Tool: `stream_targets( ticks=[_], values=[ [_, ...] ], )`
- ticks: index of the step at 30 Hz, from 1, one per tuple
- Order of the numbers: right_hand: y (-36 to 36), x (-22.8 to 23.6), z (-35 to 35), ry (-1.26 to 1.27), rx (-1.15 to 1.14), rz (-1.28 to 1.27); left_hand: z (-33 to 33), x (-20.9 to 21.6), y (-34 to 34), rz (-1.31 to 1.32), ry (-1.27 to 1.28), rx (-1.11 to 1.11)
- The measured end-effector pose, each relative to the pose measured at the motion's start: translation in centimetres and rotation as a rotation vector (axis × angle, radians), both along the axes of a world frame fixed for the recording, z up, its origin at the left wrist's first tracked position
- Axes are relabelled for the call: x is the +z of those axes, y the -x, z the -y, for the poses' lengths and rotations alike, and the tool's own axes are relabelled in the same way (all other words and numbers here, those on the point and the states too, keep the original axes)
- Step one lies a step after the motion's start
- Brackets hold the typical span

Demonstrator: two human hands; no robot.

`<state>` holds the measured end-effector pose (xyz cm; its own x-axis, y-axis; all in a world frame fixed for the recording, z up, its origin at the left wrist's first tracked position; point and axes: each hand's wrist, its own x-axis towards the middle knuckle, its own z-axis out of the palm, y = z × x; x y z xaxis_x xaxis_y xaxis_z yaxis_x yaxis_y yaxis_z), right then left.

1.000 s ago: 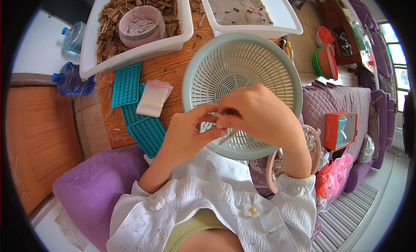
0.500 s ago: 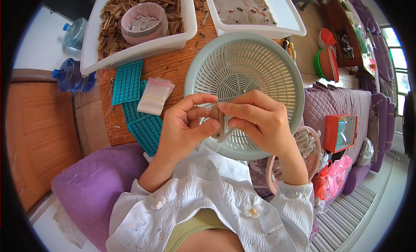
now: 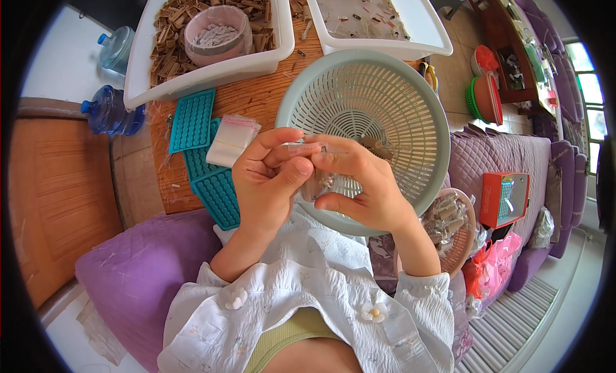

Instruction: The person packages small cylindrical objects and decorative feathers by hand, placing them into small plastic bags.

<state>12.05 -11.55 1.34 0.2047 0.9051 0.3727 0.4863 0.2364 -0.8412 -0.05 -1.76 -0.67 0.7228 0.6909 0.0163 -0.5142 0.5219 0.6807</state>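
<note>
My left hand [image 3: 264, 177] is closed on a small clear plastic bag [image 3: 313, 185] with something small and metallic-looking inside. My right hand [image 3: 366, 183] has its index finger at the bag's upper part and its thumb lower, beside the bag. Both hands are above the near rim of a pale green slotted plastic basket [image 3: 417, 103]. Inside the basket, just past my right hand, lies a small brown piece [image 3: 377, 146]. Part of the bag is hidden behind my fingers.
A white tub [image 3: 282, 42] holds many brown pieces and a pink bowl [image 3: 218, 27]. Another white tub [image 3: 423, 36] holds small parts. Teal trays [image 3: 215, 194] and a stack of clear bags [image 3: 232, 140] lie left. A pink basket [image 3: 471, 235] of wrapped items stands right.
The brown piece held between my hands is gone from them, and a brown piece now lies in the green basket. My hands now have a clear bag between them.
</note>
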Motion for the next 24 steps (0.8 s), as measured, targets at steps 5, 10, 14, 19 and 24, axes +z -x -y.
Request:
stream_targets(
  ticks=[5,10,14,19,24],
  values=[
    [0.7,0.0,0.2,0.08,-0.007,-0.085,0.1,0.0,-0.1,-0.065,-0.078,0.063],
    [1.3,-0.2,0.2,0.019,-0.083,-0.241,0.4,0.0,0.0,-0.114,-0.174,0.125],
    [2.3,-0.7,0.2,-0.098,-0.253,-0.479,0.7,0.2,0.0,-0.11,-0.249,0.179],
    [0.9,0.5,0.5,-0.078,-0.061,0.145,0.8,0.2,0.2,-0.109,-0.291,0.235],
    [2.4,-0.1,0.5,-0.085,-0.167,-0.502,1.1,0.2,0.2,-0.065,-0.371,0.224]
  ],
)
